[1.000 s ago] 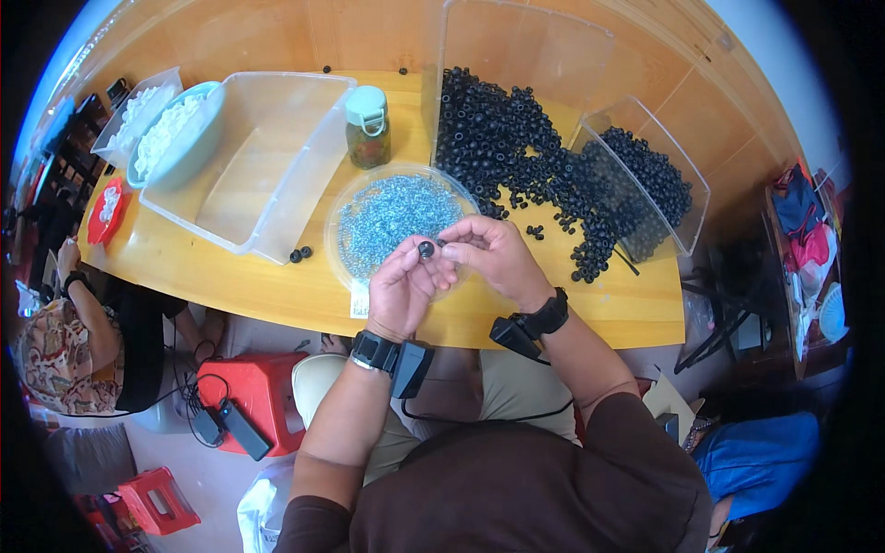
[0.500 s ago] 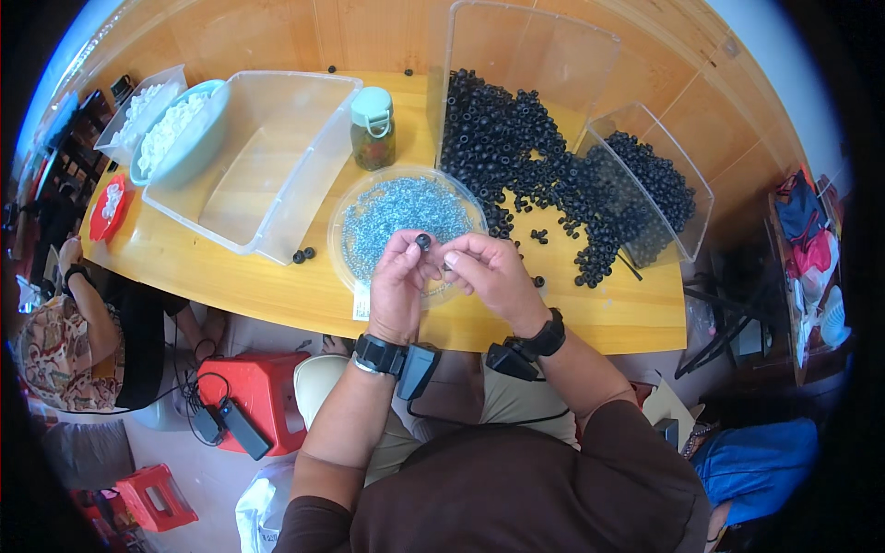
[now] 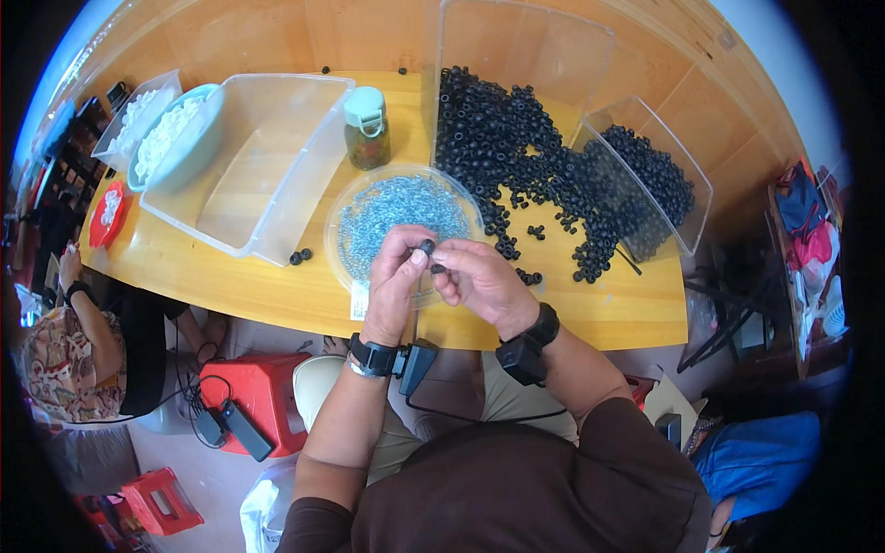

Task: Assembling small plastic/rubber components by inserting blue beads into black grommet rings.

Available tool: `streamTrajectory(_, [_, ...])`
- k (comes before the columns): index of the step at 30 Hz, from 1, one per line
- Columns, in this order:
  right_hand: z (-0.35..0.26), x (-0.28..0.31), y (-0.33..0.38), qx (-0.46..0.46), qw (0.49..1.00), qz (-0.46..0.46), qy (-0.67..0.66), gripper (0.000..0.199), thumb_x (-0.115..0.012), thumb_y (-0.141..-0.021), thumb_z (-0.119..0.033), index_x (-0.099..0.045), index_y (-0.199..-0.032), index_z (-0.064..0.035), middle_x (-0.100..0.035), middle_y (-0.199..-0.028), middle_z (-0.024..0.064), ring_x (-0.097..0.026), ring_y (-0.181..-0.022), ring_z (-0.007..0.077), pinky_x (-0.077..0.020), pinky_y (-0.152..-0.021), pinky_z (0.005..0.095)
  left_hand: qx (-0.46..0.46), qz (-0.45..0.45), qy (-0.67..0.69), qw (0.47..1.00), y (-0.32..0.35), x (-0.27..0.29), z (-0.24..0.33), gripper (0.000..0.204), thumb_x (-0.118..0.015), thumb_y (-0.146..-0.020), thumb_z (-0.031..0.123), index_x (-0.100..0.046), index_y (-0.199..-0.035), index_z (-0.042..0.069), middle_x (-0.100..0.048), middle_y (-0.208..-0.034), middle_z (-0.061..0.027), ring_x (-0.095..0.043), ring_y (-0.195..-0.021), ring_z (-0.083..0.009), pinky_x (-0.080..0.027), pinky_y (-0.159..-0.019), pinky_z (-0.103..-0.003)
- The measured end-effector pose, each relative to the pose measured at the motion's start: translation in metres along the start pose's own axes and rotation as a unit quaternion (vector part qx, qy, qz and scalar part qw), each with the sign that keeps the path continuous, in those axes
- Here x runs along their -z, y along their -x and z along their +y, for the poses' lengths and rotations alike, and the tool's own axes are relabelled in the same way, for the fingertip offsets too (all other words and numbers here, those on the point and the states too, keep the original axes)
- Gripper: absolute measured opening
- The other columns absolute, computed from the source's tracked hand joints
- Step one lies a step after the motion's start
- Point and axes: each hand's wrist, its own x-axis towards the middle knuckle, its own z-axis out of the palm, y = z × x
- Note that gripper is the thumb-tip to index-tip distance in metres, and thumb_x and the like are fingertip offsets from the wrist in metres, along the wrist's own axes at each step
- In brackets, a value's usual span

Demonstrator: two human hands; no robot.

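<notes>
My left hand (image 3: 395,276) pinches a small black rubber ring (image 3: 426,247) between thumb and fingers, just over the near edge of a round clear dish (image 3: 348,195) full of small silvery screws (image 3: 398,207). My right hand (image 3: 479,281) is close beside it, fingertips holding another small dark piece (image 3: 438,269) next to the ring. A big heap of black rings (image 3: 502,143) lies on the wooden table (image 3: 230,286) beyond my hands.
An empty clear tub (image 3: 249,166) sits to the left, a green-lidded jar (image 3: 366,127) behind the dish, and a tipped clear box (image 3: 645,170) of black rings to the right. White parts fill a bowl (image 3: 171,138) at far left. Another person (image 3: 83,341) sits at lower left, near red stools (image 3: 263,387).
Both hands have drawn slightly nearer to me and lower over the dish's edge. The fingers keep working the black ring between them.
</notes>
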Motion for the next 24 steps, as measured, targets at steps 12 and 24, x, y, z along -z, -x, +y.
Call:
streamTrajectory(12, [0.003,-0.011,0.003,0.132,0.973,0.097,0.164,0.013,-0.06,-0.09,-0.014,-0.061,-0.083,-0.0026,-0.061,-0.069,0.0016,-0.054,-0.056,0.0074,-0.043,-0.052,0.0205,-0.055,0.051,-0.12,0.99,0.002,-0.005,-0.007,0.018,-0.053,-0.089,0.016,-0.055,-0.096,-0.001,-0.057,-0.097,-0.0109,-0.053,-0.087,-0.018,-0.044,-0.078,-0.03])
streamTrajectory(24, [0.014,-0.014,0.001,0.403,0.732,0.177,0.52,0.009,-0.068,-0.079,-0.004,-0.06,-0.08,-0.0014,-0.062,-0.068,0.0097,-0.059,-0.055,0.0176,-0.0463,-0.052,0.0285,0.029,0.048,-0.118,0.991,0.005,-0.008,0.004,0.022,-0.049,-0.091,0.019,-0.056,-0.097,0.0,-0.058,-0.081,-0.0054,-0.053,-0.077,-0.014,-0.044,-0.074,-0.028])
